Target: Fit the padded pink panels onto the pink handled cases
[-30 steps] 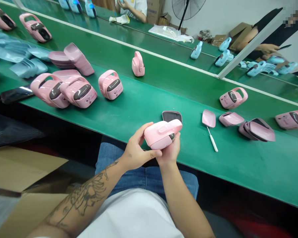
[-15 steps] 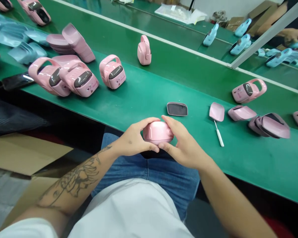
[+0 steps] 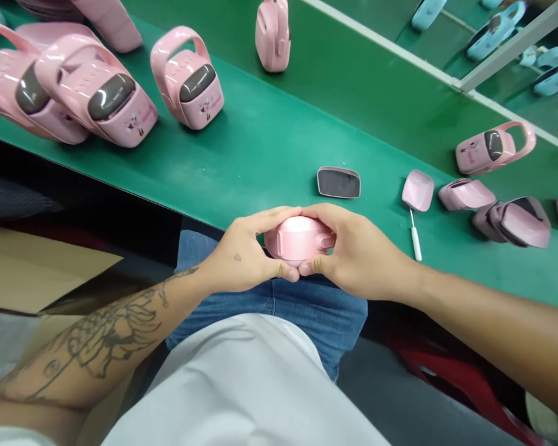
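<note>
On the workbench (image 3: 270, 136), handled cases (image 3: 186, 77) crowd the left end, a dark panel (image 3: 338, 183) lies mid-bench near the front edge, and a thin-handled tool (image 3: 415, 243) and stacked shells (image 3: 511, 222) sit to its right.

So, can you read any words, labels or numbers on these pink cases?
Nothing can be read clearly.
Pink handled case: tiny print beside a cartoon figure, too small to read.
Pink handled case beside it: likewise too small to read.
Pink casing: no print shows.

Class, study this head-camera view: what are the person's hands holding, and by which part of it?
The left hand and right hand hold a pink plastic casing between them, each cupping one end, fingers over its top and thumbs at its near edge.
</note>
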Tool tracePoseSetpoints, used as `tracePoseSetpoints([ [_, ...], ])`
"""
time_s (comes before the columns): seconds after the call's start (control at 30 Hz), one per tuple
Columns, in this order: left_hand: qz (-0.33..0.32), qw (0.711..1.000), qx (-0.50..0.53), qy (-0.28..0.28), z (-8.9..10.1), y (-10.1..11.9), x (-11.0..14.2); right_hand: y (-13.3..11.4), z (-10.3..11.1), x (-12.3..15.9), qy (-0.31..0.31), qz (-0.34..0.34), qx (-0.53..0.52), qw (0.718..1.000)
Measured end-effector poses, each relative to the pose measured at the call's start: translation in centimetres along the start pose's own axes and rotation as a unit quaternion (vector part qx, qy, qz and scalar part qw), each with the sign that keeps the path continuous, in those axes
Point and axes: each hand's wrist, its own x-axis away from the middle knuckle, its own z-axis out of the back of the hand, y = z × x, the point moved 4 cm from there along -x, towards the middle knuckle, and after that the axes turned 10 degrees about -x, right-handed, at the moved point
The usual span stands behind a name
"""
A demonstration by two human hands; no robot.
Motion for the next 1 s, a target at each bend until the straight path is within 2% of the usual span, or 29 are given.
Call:
tracePoseSetpoints([
  [0.2,0.006,0.998,0.063,0.014,0.4,-1.2,-1.1,0.7,-0.3,-0.2,0.035,0.125,0.005,0.992],
  [0.27,-0.005,0.999,0.049,0.005,0.4,-1.4,-1.0,1.1,-0.7,0.3,0.047,0.162,0.023,0.985],
  [0.37,-0.035,0.999,-0.003,-0.015,0.3,-1.5,-0.3,1.9,-1.4,1.2,0.058,0.181,0.064,0.980],
  [0.47,-0.069,0.998,-0.003,-0.013,-0.2,-1.4,0.2,2.7,-1.9,1.9,0.088,0.186,0.092,0.974],
  [0.57,-0.079,0.994,0.028,0.066,-0.9,-1.1,0.0,3.1,-2.3,1.8,0.118,0.176,0.108,0.971],
  [0.67,-0.026,0.984,0.048,0.169,-1.7,-0.8,-0.7,2.9,-2.6,1.2,0.137,0.154,0.126,0.970],
  [0.77,0.029,0.969,0.048,0.242,-2.2,-0.2,-1.4,2.0,-2.5,0.5,0.141,0.161,0.138,0.967],
  [0.83,0.047,0.960,0.045,0.274,-2.2,0.3,-1.9,1.4,-2.3,0.2,0.128,0.172,0.131,0.968],
  [1.0,0.086,0.944,0.070,0.312,-1.8,0.2,-2.7,1.4,-2.2,-0.7,0.110,0.164,0.103,0.975],
])
